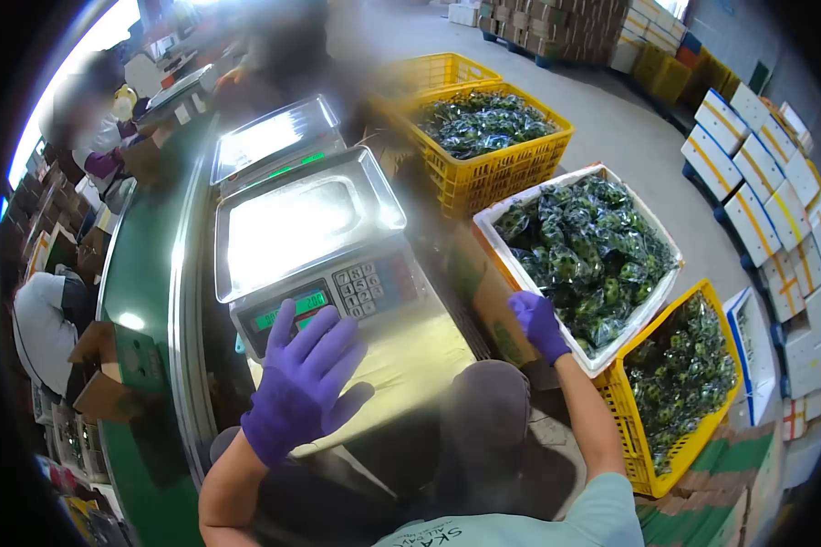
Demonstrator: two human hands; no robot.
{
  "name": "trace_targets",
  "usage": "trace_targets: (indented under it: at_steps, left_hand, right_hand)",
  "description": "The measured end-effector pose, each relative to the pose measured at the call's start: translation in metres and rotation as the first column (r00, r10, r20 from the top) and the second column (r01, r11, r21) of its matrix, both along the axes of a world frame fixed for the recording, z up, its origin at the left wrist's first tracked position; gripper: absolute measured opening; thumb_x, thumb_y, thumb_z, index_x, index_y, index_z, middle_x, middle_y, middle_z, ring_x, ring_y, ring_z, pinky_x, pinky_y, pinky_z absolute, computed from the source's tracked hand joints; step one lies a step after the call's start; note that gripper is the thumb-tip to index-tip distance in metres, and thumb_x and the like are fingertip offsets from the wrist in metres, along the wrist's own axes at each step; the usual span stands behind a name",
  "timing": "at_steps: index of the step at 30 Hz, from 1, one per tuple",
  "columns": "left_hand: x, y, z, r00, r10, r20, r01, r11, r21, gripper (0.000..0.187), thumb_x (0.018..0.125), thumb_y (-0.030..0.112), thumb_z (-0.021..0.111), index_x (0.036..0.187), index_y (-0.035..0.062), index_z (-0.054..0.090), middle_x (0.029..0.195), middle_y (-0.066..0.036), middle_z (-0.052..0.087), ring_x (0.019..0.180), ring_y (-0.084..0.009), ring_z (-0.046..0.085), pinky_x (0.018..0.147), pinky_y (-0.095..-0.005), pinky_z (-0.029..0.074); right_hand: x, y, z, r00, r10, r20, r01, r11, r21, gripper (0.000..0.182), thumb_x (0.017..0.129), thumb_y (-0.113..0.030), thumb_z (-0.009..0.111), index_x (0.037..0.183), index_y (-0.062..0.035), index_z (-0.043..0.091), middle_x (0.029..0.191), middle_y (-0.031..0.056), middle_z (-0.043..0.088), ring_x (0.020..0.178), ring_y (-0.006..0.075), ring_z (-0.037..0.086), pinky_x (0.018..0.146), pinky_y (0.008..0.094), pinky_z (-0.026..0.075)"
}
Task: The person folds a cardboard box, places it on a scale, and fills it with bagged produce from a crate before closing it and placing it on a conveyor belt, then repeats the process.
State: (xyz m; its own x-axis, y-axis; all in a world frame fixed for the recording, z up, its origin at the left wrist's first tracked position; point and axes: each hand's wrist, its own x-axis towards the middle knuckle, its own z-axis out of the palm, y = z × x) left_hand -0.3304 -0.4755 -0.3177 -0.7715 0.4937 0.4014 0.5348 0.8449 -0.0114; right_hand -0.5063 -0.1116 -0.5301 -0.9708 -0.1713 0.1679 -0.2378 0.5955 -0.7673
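So my left hand is flat out, fingers spread, right at the scale's display; can't tell if it's touching. The scale sits at 12 o'clock from it. The right hand is curled at the foam box's near edge, no idea if it's gripping anything. Bagged green produce fills that box, 1 o'clock from the right hand. Room's tight: yellow crates at 12 and 4 hug the box, and a metal rail runs just beside the scale at 10. Yellow-topped counter under the scale, green belt past the rail, grey floor and stacked white boxes out at 2.
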Motion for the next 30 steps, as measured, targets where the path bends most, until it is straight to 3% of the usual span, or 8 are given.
trace_targets:
  at_steps: [13, 17, 19, 21, 23, 25, 27, 30]
  left_hand:
    - [-0.007, -0.022, 0.015, 0.989, -0.047, 0.141, 0.007, 0.962, 0.272, 0.07, 0.076, 0.03, 0.077, 0.132, -0.0031, 0.051, 0.134, -0.023, 0.053, 0.127, -0.0384, 0.048, 0.109, -0.0448, 0.035]
    - [-0.028, -0.027, -0.001, 0.974, -0.118, 0.193, -0.031, 0.774, 0.632, 0.092, 0.082, 0.03, 0.074, 0.149, -0.0059, 0.023, 0.149, -0.021, 0.038, 0.136, -0.028, 0.04, 0.111, -0.0404, 0.033]
    - [-0.027, -0.023, 0.009, 0.72, -0.588, 0.368, -0.337, 0.166, 0.927, 0.079, 0.086, 0.025, 0.071, 0.146, -0.0044, 0.031, 0.143, -0.016, 0.045, 0.13, -0.023, 0.045, 0.108, -0.0377, 0.036]
    - [-0.013, -0.039, 0.013, 0.742, -0.532, 0.409, -0.422, 0.104, 0.901, 0.056, 0.089, 0.016, 0.065, 0.138, -0.0034, 0.045, 0.126, -0.01, 0.058, 0.115, -0.0159, 0.054, 0.099, -0.0321, 0.043]
    - [0.012, -0.052, 0.042, 0.801, -0.346, 0.488, -0.401, 0.294, 0.868, 0.037, 0.089, 0.01, 0.061, 0.124, -0.0032, 0.058, 0.108, -0.005, 0.065, 0.099, -0.0106, 0.059, 0.087, -0.0277, 0.047]
    - [0.035, -0.059, 0.064, 0.868, -0.232, 0.44, -0.308, 0.445, 0.841, 0.028, 0.087, 0.01, 0.06, 0.112, -0.0019, 0.065, 0.089, -0.006, 0.069, 0.082, -0.0089, 0.061, 0.074, -0.0279, 0.049]
    - [0.056, -0.063, 0.081, 0.882, 0.09, 0.462, -0.32, 0.835, 0.447, 0.019, 0.086, 0.016, 0.062, 0.099, 0.0027, 0.067, 0.071, -0.011, 0.066, 0.06, -0.0167, 0.063, 0.059, -0.0322, 0.05]
    - [0.074, -0.041, 0.082, 0.927, 0.069, 0.369, -0.12, 0.986, 0.117, 0.014, 0.084, 0.021, 0.064, 0.09, 0.0094, 0.06, 0.059, -0.012, 0.056, 0.05, -0.0358, 0.057, 0.047, -0.0434, 0.046]
  right_hand:
    - [0.069, 0.031, 0.174, 0.891, -0.341, -0.3, 0.07, 0.755, -0.652, 0.029, 0.1, -0.021, 0.053, 0.113, 0.0034, 0.063, 0.093, 0.0008, 0.065, 0.082, 0.0105, 0.058, 0.075, 0.0248, 0.047]
    - [0.07, -0.003, 0.163, 0.907, -0.081, -0.412, -0.254, 0.677, -0.691, 0.031, 0.1, -0.026, 0.054, 0.112, 0.0018, 0.063, 0.089, -0.0003, 0.062, 0.08, 0.0067, 0.056, 0.071, 0.0225, 0.046]
    - [0.085, -0.053, 0.164, 0.963, -0.144, -0.228, -0.079, 0.658, -0.749, 0.032, 0.099, -0.026, 0.056, 0.112, 0.0022, 0.064, 0.089, 0.0008, 0.062, 0.079, 0.0072, 0.055, 0.071, 0.0235, 0.046]
    - [0.091, -0.07, 0.17, 0.999, -0.044, -0.031, 0.009, 0.71, -0.704, 0.036, 0.098, -0.028, 0.056, 0.118, 0.0021, 0.06, 0.097, 0.0043, 0.062, 0.087, 0.0115, 0.057, 0.077, 0.0251, 0.046]
    - [0.088, -0.086, 0.169, 0.983, 0.034, 0.178, 0.089, 0.764, -0.639, 0.042, 0.097, -0.03, 0.056, 0.124, 0.002, 0.055, 0.104, 0.0079, 0.062, 0.095, 0.0158, 0.059, 0.083, 0.0267, 0.047]
    - [0.083, -0.104, 0.167, 0.991, 0.073, -0.11, -0.128, 0.727, -0.675, 0.06, 0.097, -0.032, 0.056, 0.143, 0.0025, 0.037, 0.134, 0.0139, 0.053, 0.118, 0.0224, 0.054, 0.094, 0.0291, 0.043]
    - [0.088, -0.11, 0.187, 0.983, 0.18, -0.04, -0.158, 0.71, -0.686, 0.073, 0.098, -0.034, 0.055, 0.151, 0.0011, 0.019, 0.152, 0.017, 0.033, 0.135, 0.0265, 0.04, 0.105, 0.0346, 0.037]
    - [0.1, -0.128, 0.2, 0.947, 0.316, -0.051, -0.242, 0.604, -0.76, 0.075, 0.099, -0.04, 0.049, 0.154, -0.007, 0.011, 0.156, 0.0208, 0.02, 0.141, 0.0284, 0.029, 0.114, 0.0442, 0.025]
